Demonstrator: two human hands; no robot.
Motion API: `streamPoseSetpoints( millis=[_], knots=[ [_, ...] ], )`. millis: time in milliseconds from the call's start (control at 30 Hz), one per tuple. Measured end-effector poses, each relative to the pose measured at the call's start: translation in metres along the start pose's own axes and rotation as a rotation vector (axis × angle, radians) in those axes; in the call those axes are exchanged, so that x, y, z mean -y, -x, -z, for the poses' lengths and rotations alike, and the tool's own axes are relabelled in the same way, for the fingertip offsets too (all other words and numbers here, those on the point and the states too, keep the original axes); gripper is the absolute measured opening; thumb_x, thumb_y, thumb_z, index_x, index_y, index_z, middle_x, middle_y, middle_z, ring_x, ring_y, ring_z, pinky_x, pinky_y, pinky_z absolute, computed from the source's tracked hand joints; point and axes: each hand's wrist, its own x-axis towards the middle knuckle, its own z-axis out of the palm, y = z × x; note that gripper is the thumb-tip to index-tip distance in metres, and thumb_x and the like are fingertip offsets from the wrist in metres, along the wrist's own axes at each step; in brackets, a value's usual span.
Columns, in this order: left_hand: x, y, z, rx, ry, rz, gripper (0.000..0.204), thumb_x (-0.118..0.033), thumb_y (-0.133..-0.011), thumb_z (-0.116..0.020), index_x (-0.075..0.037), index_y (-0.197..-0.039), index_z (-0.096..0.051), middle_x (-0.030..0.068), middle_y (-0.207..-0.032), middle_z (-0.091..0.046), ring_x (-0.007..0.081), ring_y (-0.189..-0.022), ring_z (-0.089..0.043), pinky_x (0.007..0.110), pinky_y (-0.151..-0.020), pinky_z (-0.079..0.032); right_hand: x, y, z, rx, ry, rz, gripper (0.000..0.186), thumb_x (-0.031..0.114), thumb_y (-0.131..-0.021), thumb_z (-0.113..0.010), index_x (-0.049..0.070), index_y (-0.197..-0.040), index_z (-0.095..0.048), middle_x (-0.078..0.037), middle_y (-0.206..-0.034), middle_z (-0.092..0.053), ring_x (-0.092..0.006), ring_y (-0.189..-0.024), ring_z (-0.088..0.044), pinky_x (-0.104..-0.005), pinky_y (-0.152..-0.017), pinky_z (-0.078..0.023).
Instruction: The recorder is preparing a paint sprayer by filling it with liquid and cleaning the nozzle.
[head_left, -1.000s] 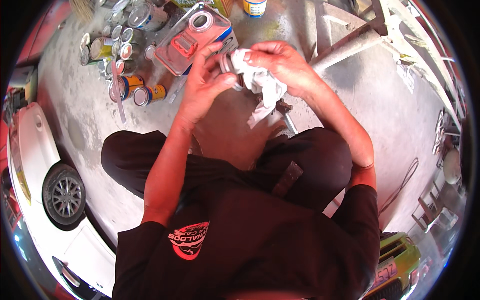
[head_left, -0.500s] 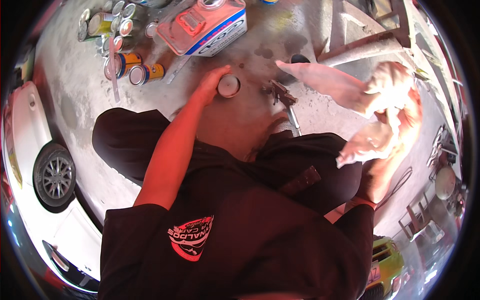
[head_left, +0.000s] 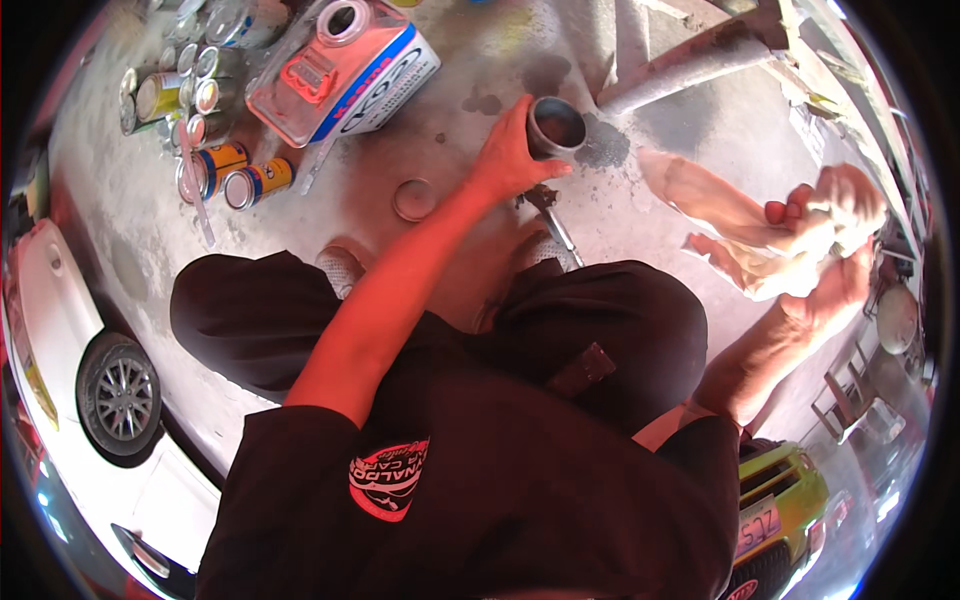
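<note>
My left hand (head_left: 508, 160) is wrapped round the side of a dark grey, open-topped cup (head_left: 556, 128) over the floor ahead of me. Off to the right, my right hand (head_left: 845, 270) clutches a crumpled pale cloth (head_left: 740, 215), whose loose ends hang out towards the left. Beneath my left wrist, a shallow round lid or dish (head_left: 413, 200) lies on the floor. Just below the cup is a metal tool with a slim silver shaft (head_left: 566, 240); my left hand hides part of it, and I cannot make out its kind.
A large rectangular metal can (head_left: 345, 75) stands ahead to the left. Beside it are two orange-and-blue tins (head_left: 260, 183), several other cans and a flat strip (head_left: 318, 165). A metal stand (head_left: 690, 70) rises at far right. A white car (head_left: 90, 390) is at left, a green one (head_left: 780, 490) behind right.
My left hand has left the round lid or dish, moved right and taken hold of the dark cup. My right hand has shifted slightly with the cloth, and the view has turned a little.
</note>
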Motion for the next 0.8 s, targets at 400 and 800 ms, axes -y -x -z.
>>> streamPoseSetpoints(
  millis=[400, 800],
  knots=[
    [-0.021, 0.019, 0.016, 0.063, 0.078, -0.121, 0.071, -0.018, -0.066, -0.090, -0.008, -0.127, -0.055, 0.0096, -0.118, -0.063, 0.0250, -0.110, -0.063, 0.036, -0.095, -0.050, -0.094, -0.033, -0.028, 0.034, 0.944, -0.302, 0.022, 0.006, -0.096, -0.065, 0.002, -0.118, -0.067, -0.005, -0.096, -0.072, -0.0098, -0.078, -0.066, -0.0269, -0.072, -0.056],
    [-0.038, 0.023, 0.031, -0.048, -0.046, -0.191, 0.077, -0.024, -0.061, -0.091, -0.007, -0.127, -0.055, 0.0126, -0.122, -0.062, 0.0300, -0.113, -0.062, 0.040, -0.097, -0.048, -0.116, -0.036, -0.023, 0.079, 0.995, -0.123, 0.018, 0.006, -0.093, -0.068, 0.005, -0.110, -0.071, -0.009, -0.098, -0.073, -0.0184, -0.086, -0.071, -0.0329, -0.074, -0.057]
  ],
)
